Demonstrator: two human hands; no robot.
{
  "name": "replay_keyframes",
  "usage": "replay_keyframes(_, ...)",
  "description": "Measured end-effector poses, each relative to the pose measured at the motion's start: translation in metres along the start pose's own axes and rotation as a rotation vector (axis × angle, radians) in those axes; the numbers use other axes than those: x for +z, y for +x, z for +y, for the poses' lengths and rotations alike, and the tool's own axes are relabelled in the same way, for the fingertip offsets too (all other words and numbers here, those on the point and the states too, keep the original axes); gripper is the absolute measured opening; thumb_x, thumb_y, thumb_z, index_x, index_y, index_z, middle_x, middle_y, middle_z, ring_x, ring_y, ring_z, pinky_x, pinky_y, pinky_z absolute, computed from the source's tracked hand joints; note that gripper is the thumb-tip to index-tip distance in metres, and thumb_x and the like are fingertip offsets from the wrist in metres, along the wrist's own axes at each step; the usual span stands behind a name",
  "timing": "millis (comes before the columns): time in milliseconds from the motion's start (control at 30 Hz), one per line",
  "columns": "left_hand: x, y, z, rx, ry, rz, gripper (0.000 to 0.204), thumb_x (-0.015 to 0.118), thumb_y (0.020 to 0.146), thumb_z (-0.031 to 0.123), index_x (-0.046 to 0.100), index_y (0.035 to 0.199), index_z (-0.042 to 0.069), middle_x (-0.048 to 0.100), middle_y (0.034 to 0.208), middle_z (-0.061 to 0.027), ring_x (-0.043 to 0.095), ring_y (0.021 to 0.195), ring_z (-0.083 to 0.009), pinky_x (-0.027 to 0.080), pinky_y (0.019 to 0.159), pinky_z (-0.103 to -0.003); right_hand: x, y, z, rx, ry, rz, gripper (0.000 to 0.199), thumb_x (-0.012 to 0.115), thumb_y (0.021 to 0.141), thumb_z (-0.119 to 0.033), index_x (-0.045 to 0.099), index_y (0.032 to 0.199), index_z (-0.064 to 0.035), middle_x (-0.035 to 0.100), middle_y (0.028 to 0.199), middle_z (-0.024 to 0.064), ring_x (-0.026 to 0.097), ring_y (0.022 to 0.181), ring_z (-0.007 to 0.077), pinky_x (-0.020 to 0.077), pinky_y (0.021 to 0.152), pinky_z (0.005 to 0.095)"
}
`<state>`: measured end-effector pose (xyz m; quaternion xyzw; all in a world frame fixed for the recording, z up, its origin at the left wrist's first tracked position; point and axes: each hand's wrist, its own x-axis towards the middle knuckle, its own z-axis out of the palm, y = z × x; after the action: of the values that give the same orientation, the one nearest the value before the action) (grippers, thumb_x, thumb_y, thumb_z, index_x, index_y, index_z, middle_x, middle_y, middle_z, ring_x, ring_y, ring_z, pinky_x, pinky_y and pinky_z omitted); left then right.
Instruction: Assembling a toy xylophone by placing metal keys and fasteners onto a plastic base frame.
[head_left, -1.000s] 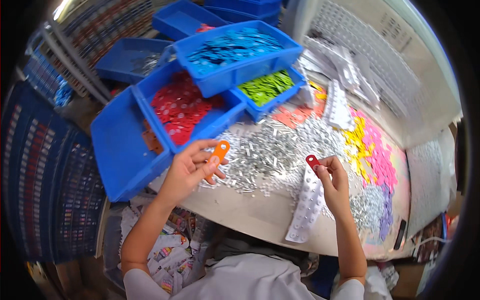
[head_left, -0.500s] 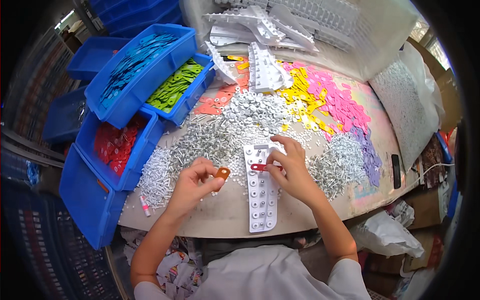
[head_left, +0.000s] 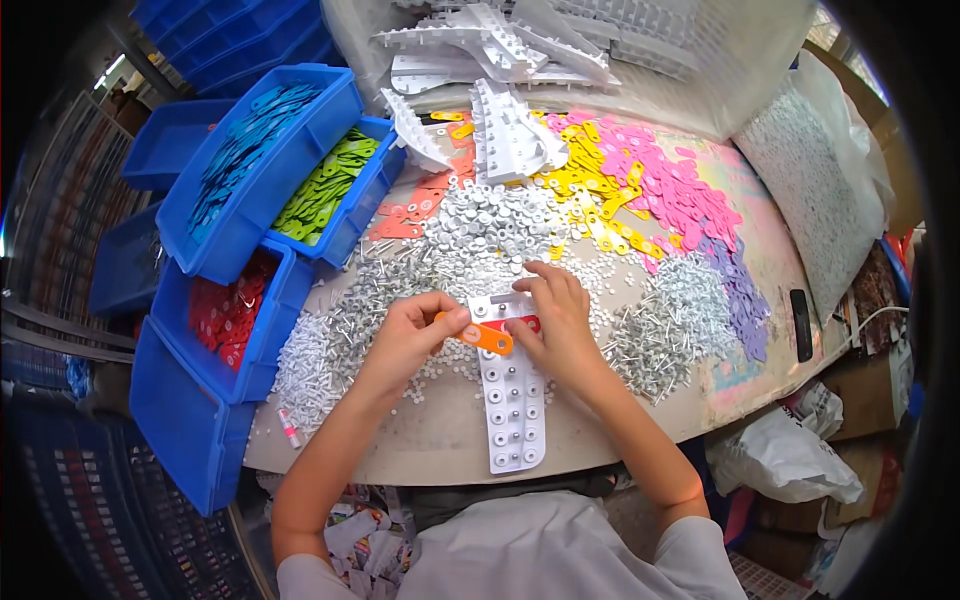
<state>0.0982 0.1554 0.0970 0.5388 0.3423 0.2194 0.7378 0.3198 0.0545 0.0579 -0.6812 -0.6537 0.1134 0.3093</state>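
Observation:
My left hand pinches a flat orange plastic tab with holes by one end. Its free end reaches over the left part of a white plastic panel with rows of round sockets and metal pegs. A red plastic tab lies across the panel's upper part. My right hand holds it there with the thumb, its other fingers bent over the panel's upper right side and partly hidden.
Around the panel lie piles of metal pins, white pins, grey-white caps, and pink tabs and yellow tabs. Blue bins with coloured tabs stand at the left. More white panels are stacked at the back.
My left hand has moved right, bringing the orange tab over the panel and turning it flatter. The right hand stays at the red tab, its thumb now covering more of it.

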Motion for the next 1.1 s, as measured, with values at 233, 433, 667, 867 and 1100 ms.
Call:
replay_keyframes(233, 0.011, 0.024, 0.000, 0.055, 0.152, 0.149, 0.019, 0.076, 0.097, 0.014, 0.080, 0.110, 0.000, 0.076, 0.087, -0.0012, 0.056, 0.065, -0.0031, 0.042, 0.057, -0.021, 0.001, -0.005, -0.003, 0.077, -0.007, 0.062, 0.069, 0.083, 0.084, -0.022, 0.053, 0.144, -0.0076, 0.049, 0.153, 0.0170, 0.040, 0.145, 0.0383, 0.0298, 0.119, 0.0514)
replay_keyframes(433, 0.016, 0.044, -0.024, 0.198, 0.238, 0.149, 0.011, 0.076, 0.097, 0.010, 0.077, 0.099, -0.001, 0.075, 0.088, -0.0012, 0.060, 0.067, -0.0067, 0.049, 0.063, -0.022, 0.003, -0.009, -0.002, 0.092, -0.016, 0.085, 0.075, 0.085, 0.084, -0.027, 0.051, 0.147, -0.0076, 0.045, 0.157, 0.0176, 0.038, 0.147, 0.0390, 0.0273, 0.120, 0.0516)
replay_keyframes(667, 0.034, 0.051, -0.040, 0.532, 0.799, 0.366, 0.011, 0.079, 0.088, 0.017, 0.074, 0.089, 0.006, 0.068, 0.108, -0.0050, 0.058, 0.112, -0.0238, 0.041, 0.103, -0.040, 0.006, -0.011, -0.002, 0.102, -0.006, 0.093, 0.075, 0.085, 0.084, -0.029, 0.051, 0.147, -0.0067, 0.043, 0.157, 0.0164, 0.036, 0.147, 0.0372, 0.0260, 0.120, 0.0525)
replay_keyframes(867, 0.040, 0.052, -0.051, 0.527, 0.865, 0.449, 0.014, 0.080, 0.087, 0.021, 0.071, 0.086, 0.010, 0.060, 0.117, -0.0049, 0.052, 0.118, -0.0258, 0.034, 0.105, -0.042, 0.006, -0.012, -0.001, 0.107, -0.008, 0.090, 0.074, 0.084, 0.086, -0.031, 0.051, 0.148, -0.0058, 0.043, 0.158, 0.0168, 0.035, 0.148, 0.0373, 0.0251, 0.120, 0.0524)
replay_keyframes(1100, 0.040, 0.052, -0.053, 0.526, 1.004, 0.383, 0.021, 0.077, 0.090, 0.020, 0.065, 0.103, 0.010, 0.059, 0.117, -0.0079, 0.052, 0.119, -0.0291, 0.034, 0.104, -0.046, 0.006, -0.011, 0.000, 0.102, -0.008, 0.087, 0.074, 0.083, 0.087, -0.032, 0.051, 0.148, -0.0050, 0.044, 0.157, 0.0172, 0.036, 0.147, 0.0371, 0.0257, 0.120, 0.0523)
